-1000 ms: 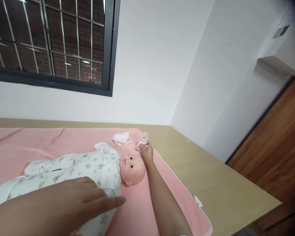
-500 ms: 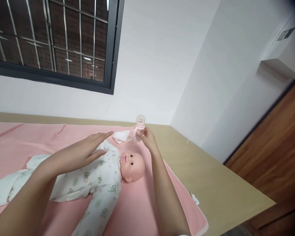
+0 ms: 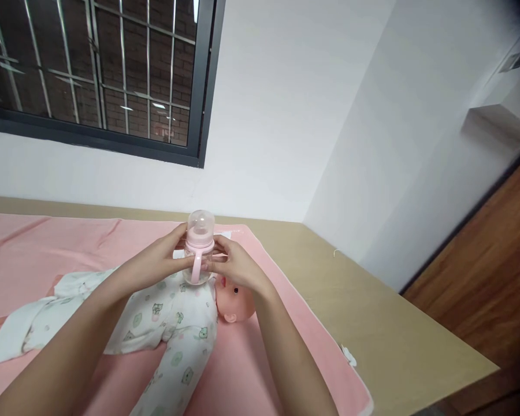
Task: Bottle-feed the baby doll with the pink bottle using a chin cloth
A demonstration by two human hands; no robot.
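Observation:
Between my two hands is a clear baby bottle (image 3: 200,245) with a pink collar, a pink handle and a see-through domed cap. It is held upright above the doll's chest. My left hand (image 3: 164,257) closes on its left side, and my right hand (image 3: 234,263) grips it from the right. Below lies a baby doll (image 3: 236,303) on its back, head to the right, partly hidden by my right hand and wrist. The doll wears a white suit (image 3: 173,323) printed with small green bears.
A pink mat (image 3: 238,370) lies under the doll on a tan tabletop (image 3: 372,312). Something white (image 3: 225,235) sits on the mat behind my hands, mostly hidden. A small white piece (image 3: 349,355) is at the mat's right edge. A white wall (image 3: 260,127) rises behind, with a barred window.
The bottle has come left and nearer, from the mat's back edge to above the doll's chest. My left hand, open before, has closed on it beside my right hand.

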